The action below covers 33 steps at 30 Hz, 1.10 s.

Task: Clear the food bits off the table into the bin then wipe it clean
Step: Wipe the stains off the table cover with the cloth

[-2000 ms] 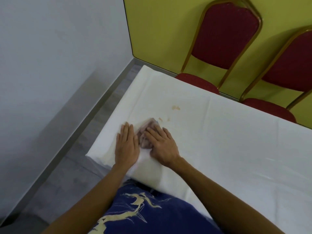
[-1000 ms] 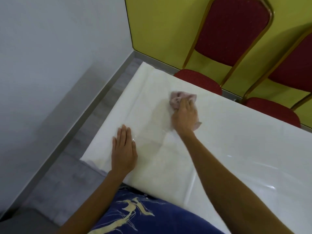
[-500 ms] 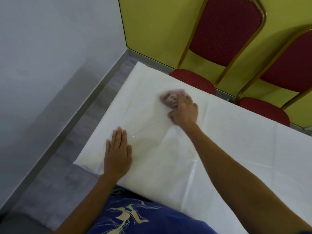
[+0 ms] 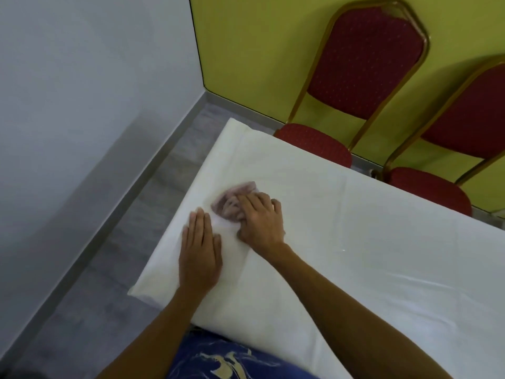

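Left hand (image 4: 200, 253) flat, right hand (image 4: 261, 222) on rag (image 4: 231, 201)

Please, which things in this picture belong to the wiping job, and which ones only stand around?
Belong to the job:
long table under a white cover
crumpled pinkish-purple cloth
right hand, gripping that cloth
left hand, flat on the table

Only standing around:
red padded chair with a gold metal frame
second chair of the same kind, further right
yellow wall behind them

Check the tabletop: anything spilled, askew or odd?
Nothing stands out. The white-covered table shows no spills or crumbs in view. The right hand holds the crumpled pinkish cloth on it; the left hand rests flat beside.
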Tool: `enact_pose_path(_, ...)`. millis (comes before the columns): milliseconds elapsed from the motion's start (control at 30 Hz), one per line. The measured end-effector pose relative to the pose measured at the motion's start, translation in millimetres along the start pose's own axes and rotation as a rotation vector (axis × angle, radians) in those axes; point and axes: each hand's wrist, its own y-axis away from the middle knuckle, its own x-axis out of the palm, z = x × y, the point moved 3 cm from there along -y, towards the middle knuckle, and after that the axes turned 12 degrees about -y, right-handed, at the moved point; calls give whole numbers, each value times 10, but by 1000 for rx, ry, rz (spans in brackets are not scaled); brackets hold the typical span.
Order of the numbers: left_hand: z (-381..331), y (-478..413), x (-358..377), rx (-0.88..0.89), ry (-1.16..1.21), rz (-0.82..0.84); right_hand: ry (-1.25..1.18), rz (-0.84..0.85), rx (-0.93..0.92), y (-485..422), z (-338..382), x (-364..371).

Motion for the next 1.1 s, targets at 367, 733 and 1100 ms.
enact_pose_path(367,-18,-34,-44,27,-71,45,-16,-80,487,-1547,-635,-310)
enact_pose_path(733,-29,-56,-38,21,-57,46,-16,15,186,-1484,-532,-338)
enact_pose_path(1100,0,-37,-34,15,-104,49,-141,-16,53,-493,178,148)
